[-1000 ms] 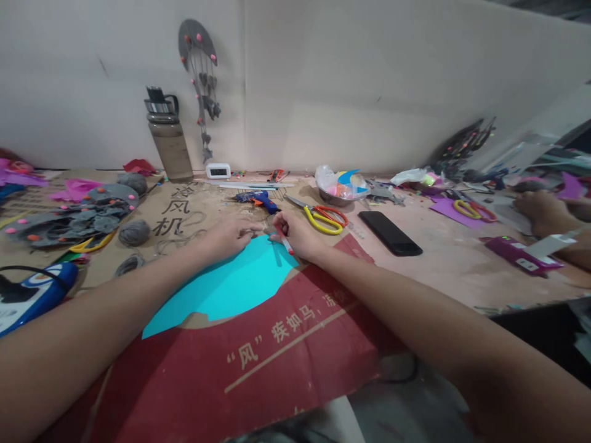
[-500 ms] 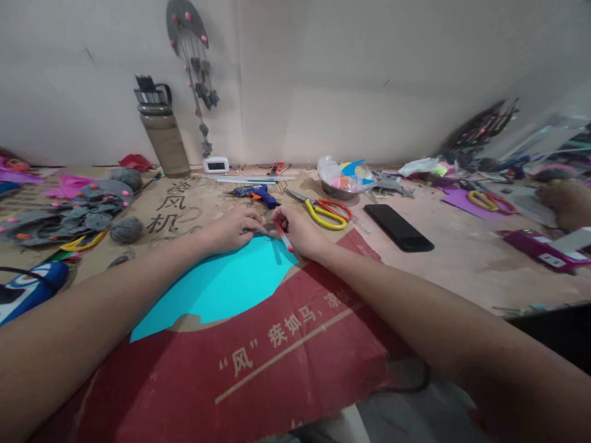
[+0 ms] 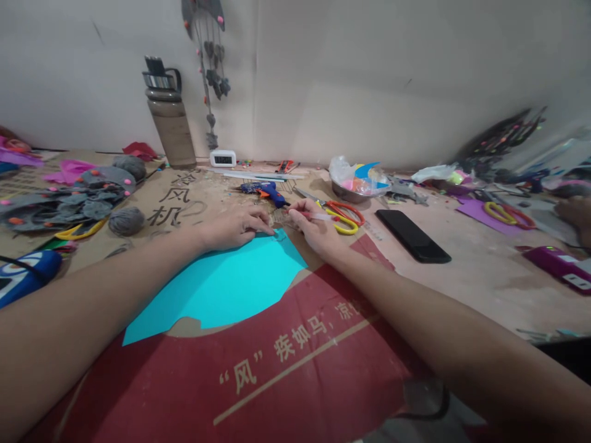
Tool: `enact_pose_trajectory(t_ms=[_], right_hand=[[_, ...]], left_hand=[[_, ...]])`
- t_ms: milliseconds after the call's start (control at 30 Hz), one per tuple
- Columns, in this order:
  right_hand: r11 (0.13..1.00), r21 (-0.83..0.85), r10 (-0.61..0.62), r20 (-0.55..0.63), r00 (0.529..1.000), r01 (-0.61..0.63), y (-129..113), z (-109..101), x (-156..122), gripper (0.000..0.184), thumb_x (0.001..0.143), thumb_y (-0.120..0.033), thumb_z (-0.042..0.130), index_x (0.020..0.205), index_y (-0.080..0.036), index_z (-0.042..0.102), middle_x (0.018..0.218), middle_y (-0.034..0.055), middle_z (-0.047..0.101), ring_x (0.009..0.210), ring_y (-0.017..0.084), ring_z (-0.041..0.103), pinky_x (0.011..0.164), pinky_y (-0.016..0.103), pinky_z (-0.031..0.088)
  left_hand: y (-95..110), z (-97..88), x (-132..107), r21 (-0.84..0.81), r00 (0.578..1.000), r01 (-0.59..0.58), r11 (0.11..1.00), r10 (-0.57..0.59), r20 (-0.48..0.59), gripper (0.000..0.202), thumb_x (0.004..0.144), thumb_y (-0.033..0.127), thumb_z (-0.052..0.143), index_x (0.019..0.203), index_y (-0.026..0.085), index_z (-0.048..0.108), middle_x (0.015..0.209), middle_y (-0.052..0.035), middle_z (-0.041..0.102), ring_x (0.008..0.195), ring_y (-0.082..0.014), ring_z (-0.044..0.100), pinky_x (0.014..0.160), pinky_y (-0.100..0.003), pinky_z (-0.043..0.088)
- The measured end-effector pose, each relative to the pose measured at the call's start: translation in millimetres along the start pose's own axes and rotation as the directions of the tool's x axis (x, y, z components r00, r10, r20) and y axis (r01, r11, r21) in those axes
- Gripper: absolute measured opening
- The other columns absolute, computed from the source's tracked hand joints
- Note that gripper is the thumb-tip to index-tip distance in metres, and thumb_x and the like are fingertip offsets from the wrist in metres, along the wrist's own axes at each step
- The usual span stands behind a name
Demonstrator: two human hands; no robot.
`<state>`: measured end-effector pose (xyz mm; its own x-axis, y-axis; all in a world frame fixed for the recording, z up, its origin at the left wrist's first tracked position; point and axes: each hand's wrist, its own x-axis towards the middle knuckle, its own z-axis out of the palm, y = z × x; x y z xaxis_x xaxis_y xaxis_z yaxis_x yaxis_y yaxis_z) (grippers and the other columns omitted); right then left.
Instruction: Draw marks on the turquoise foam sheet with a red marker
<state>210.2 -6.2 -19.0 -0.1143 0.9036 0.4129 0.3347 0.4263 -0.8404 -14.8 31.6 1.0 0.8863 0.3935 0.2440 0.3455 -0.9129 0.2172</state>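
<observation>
A sheet of turquoise paper [image 3: 231, 283], with a curved notch in its near edge, lies on the red printed cardboard [image 3: 184, 381]. My left hand [image 3: 237, 229] rests on the paper's far edge, fingers laid out and pressing down. My right hand [image 3: 318, 231] is closed around a pen [image 3: 318, 216] with a red tip and pale barrel, its point raised off the sheet. Close to my left fingertips, a small outlined shape [image 3: 280, 235] shows at the paper's far corner; whether it is drawn or a separate piece I cannot tell.
Beyond my hands lie a blue glue gun [image 3: 265, 192] and yellow-and-red scissors [image 3: 341, 215]. A phone [image 3: 412, 235] is to the right, a metal bowl [image 3: 353, 194] behind. Grey yarn [image 3: 126, 221], a water bottle [image 3: 170, 123] and a small clock [image 3: 223, 159] stand left. Another person's hand [image 3: 575, 212] shows far right.
My right hand has drawn back to the right from the paper, and the pen has swung to lie nearly level. The left hand stays on the sheet. The view has shifted slightly.
</observation>
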Motion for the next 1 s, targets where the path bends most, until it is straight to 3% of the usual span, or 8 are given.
enact_pose_trajectory(t_ms=[100,300,500,1000], right_hand=[[0.999,-0.043,-0.008,0.022,1.0,0.009,0.1,-0.3,0.2,0.012,0.081,-0.031,0.056,0.087,-0.021,0.053,0.084,0.0012,0.057,0.078,0.016,0.054,0.072,0.032,0.044],[0.992,-0.126,0.014,0.154,0.988,0.006,1.2,-3.1,1.2,0.032,0.068,-0.024,0.069,0.094,-0.021,0.051,0.085,0.0001,0.057,0.07,0.015,0.053,0.064,0.03,0.044],[0.982,-0.124,-0.103,0.266,0.958,0.14,4.7,-10.3,3.8,0.032,0.071,-0.025,0.068,0.098,-0.02,0.051,0.09,0.0024,0.057,0.082,0.018,0.055,0.075,0.033,0.045],[0.978,-0.148,-0.088,0.347,0.934,0.147,-0.7,-14.2,5.6,0.027,0.074,-0.024,0.066,0.095,-0.021,0.05,0.085,0.0009,0.055,0.077,0.017,0.052,0.072,0.032,0.042]], left_hand=[[0.8,-0.8,-0.8,0.005,1.0,-0.008,1.0,0.008,-0.002,0.045,0.082,0.007,0.043,0.115,0.029,0.066,0.114,-0.0037,0.058,0.105,-0.0154,0.055,0.097,-0.032,0.041],[3.3,-3.4,-1.1,0.047,1.0,0.012,0.999,-0.013,0.016,0.043,0.082,0.01,0.044,0.115,0.027,0.066,0.117,-0.0041,0.058,0.106,-0.0161,0.055,0.096,-0.033,0.042],[4.6,-5.6,-0.8,0.063,0.999,0.021,0.998,-0.024,0.041,0.043,0.084,0.01,0.043,0.116,0.026,0.065,0.117,-0.0051,0.057,0.107,-0.0169,0.054,0.096,-0.033,0.042],[5.1,-4.8,-2.2,0.082,0.999,-0.003,0.997,0.0,0.036,0.045,0.083,0.009,0.042,0.118,0.025,0.065,0.118,-0.0057,0.057,0.106,-0.0161,0.055,0.095,-0.031,0.042]])
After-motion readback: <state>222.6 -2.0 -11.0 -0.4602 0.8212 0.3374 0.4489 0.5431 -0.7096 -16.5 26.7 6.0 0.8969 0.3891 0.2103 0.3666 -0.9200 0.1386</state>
